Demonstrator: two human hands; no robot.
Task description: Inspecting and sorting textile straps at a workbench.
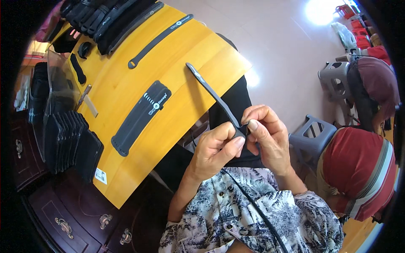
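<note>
A long black strap (214,96) slants up and away from my hands, its far tip over the yellow table's edge. My left hand (214,151) is closed on the near end of this strap, thumb pressed against the fingers. Right beside it, my right hand (270,135) pinches something small and dark at the strap's near end. The fingertips hide what that is. On the yellow table (192,118), a bundle of wide black straps (137,122) with white print lies to the left. Farther off lies a single black strap (158,42) with a hole at one end.
Black straps (105,23) are heaped at the table's far end. Several folded black pieces (65,141) stand along its left side, near a small wood-handled tool (85,95). Dark drawers (69,215) are at lower left. Two people sit at right, near grey stools (314,133).
</note>
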